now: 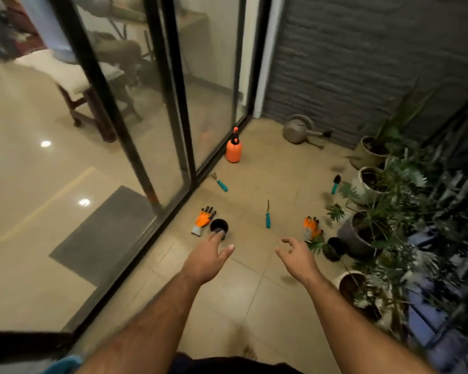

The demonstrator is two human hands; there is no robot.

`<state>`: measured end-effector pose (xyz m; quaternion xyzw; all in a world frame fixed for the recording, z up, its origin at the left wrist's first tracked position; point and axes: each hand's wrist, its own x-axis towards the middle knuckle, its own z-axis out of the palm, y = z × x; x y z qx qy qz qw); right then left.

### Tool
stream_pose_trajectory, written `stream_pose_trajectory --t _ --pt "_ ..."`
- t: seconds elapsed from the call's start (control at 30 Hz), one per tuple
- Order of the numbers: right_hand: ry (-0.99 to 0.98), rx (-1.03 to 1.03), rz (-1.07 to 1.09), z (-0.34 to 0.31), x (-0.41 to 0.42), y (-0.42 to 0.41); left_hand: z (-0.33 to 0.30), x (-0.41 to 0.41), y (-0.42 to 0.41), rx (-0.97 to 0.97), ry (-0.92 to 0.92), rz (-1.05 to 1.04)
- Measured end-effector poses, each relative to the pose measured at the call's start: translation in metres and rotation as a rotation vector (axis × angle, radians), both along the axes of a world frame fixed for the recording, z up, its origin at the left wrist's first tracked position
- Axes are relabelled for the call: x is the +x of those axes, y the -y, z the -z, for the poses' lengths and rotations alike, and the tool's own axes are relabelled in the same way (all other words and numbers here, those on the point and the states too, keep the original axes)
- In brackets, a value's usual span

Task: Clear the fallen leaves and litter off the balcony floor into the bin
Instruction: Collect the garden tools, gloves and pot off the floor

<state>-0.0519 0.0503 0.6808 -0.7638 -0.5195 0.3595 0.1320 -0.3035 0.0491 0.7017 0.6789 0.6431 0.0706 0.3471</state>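
Both my arms stretch forward over the beige tiled balcony floor (243, 292). My left hand (207, 256) reaches out with relaxed fingers, its fingertips overlapping a small black pot (219, 226) in the picture; contact cannot be told. My right hand (297, 256) hovers with loosely curled fingers and holds nothing. Small dark leaf bits (337, 167) lie on the floor near the plant pots. No bin shows in the frame.
On the floor lie two orange gloves (203, 219) (310, 226), teal-handled garden tools (267, 218) (222, 184) (335, 184), an orange sprayer (233, 149) and a grey watering can (299, 129). Potted plants (368, 233) line the right side. Sliding glass doors (173, 130) stand on the left.
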Motion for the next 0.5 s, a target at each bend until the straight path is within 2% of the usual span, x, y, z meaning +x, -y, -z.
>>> stream_pose_trajectory --t 0.27,0.5 --pt "0.007 0.035 0.076 -0.011 0.076 -0.072 -0.002 0.089 -0.103 -0.016 -0.032 0.153" --pt "0.047 0.038 0.075 -0.007 0.110 -0.191 0.015 0.130 -0.231 -0.028 -0.069 0.223"
